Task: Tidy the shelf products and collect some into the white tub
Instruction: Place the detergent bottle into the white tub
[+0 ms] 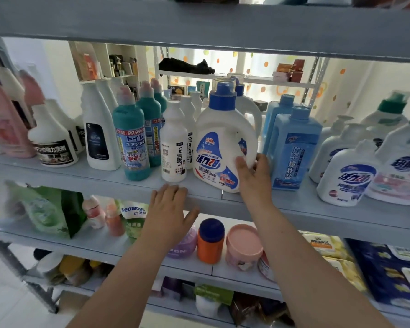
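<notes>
At centre-left of the frame, the left hand (169, 209) lay flat on the front edge of the middle shelf (81, 178), fingers straight and holding nothing. It sat just below the slim white "Oil enemy" bottle (174, 147). Just right of that bottle stood the white detergent jug (220, 147), upright at the shelf's front with its blue cap on. The right hand (253, 178) was clamped on the jug's lower right corner, thumb on the label face and fingers curled round the side, close beside the square blue bottle (291, 150). The hands were thus apart, with the jug up and to the right of the left one. We judged the jug heavy if full (its level was not visible to us). Its plastic looked stiff but smooth, so a low corner grip might slip, and the moulded handle at its upper right seemed the surer hold. We saw no white tub anywhere in the frame.
</notes>
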A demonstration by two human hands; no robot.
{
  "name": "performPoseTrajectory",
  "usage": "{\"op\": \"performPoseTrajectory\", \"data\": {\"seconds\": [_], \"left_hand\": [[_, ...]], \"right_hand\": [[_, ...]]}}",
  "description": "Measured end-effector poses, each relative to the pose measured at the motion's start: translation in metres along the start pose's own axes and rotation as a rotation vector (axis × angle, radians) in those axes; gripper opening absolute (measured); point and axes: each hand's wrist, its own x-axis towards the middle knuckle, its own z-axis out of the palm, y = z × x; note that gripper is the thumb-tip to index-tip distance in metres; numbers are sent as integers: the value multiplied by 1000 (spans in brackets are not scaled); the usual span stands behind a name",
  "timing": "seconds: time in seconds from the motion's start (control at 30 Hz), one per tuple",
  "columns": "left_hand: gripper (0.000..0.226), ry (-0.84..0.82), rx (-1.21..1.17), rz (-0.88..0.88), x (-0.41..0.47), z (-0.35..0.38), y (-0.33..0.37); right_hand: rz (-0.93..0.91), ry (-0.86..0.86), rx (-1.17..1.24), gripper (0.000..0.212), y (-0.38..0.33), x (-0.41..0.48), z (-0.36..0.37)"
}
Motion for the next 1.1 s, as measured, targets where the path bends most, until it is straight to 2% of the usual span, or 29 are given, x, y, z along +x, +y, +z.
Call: {"op": "performPoseTrajectory", "data": {"seconds": [0.1, 0.23, 0.3, 0.4, 0.47, 0.6, 0.7, 0.77, 0.87, 0.93, 1.03, 1.1], "left_hand": [[62, 9, -156, -67, -14, -11, 11], [69, 59, -648, -265, -15, -41, 29], [62, 26, -844, -326, -11, -59, 42], [40, -49, -885, -256, -14, -75, 61], [45, -54, -952, -226, -20, -77, 66], [72, -22, -1052, -201, -42, -72, 68], [66, 42, -1205, -206, -59, -62, 70], [58, 42, -1366, -267, -66, -57, 73], [53, -56, -1659, -402, -75, -51, 80], [49, -169, -1735, -436, -81, -46, 84], [58, -400, -1699, -442, -85, -38, 89], [48, -519, -1596, -456, -84, -32, 90]], "right_hand": [[-1, -32, 20, 26, -4, -15, -11], [0, -34, 71, 24, -9, -39, -28], [-5, -30, 90, 25, -12, -55, -34], [1, -30, 90, 26, -16, -75, -42], [40, -45, 131, 23, -21, -85, -50], [109, -88, 232, 17, -23, -101, -58], [141, -139, 329, 30, -19, -116, -62], [193, -165, 479, 40, -12, -125, -69], [335, -242, 812, 36, -6, -142, -80], [376, -361, 921, 43, -5, -155, -80], [377, -399, 887, 68, 5, -171, -77], [385, -349, 865, 86, 7, -179, -76]]}}
